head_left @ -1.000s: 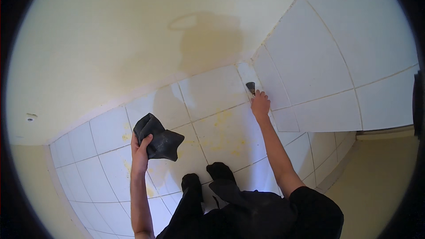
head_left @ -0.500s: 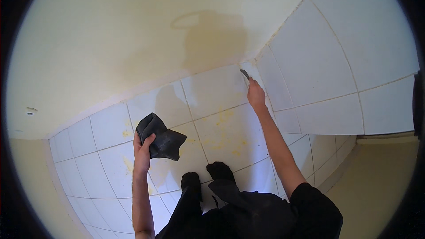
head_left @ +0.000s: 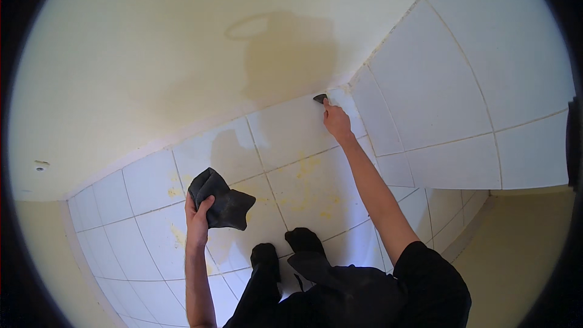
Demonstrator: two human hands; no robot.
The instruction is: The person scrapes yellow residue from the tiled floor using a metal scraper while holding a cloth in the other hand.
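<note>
My left hand [head_left: 197, 223] is closed on a folded dark grey cloth [head_left: 229, 205], with the thumb across its near side. The cloth is held above the floor tiles, and its pointed corner sticks out to the right. Far forward, at the tiled corner, my right hand [head_left: 337, 121] grips a small scraper [head_left: 320, 98] with a dark triangular blade. Its handle is mostly hidden by my fingers. The blade is at the edge of the white tiled floor [head_left: 285, 118], close to the base of the cream wall [head_left: 182, 54]; whether it touches the tile I cannot tell.
Yellow stains [head_left: 306, 167] mark the floor tiles ahead of my feet [head_left: 303, 240] in black socks. A white tiled surface [head_left: 449, 109] rises at the right, with a lower passage beyond its edge. A small fitting [head_left: 40, 167] sits on the wall at the left.
My right hand and the scraper have shifted left along the floor's edge, and the blade has turned flatter. My left hand with the cloth sits slightly lower in view.
</note>
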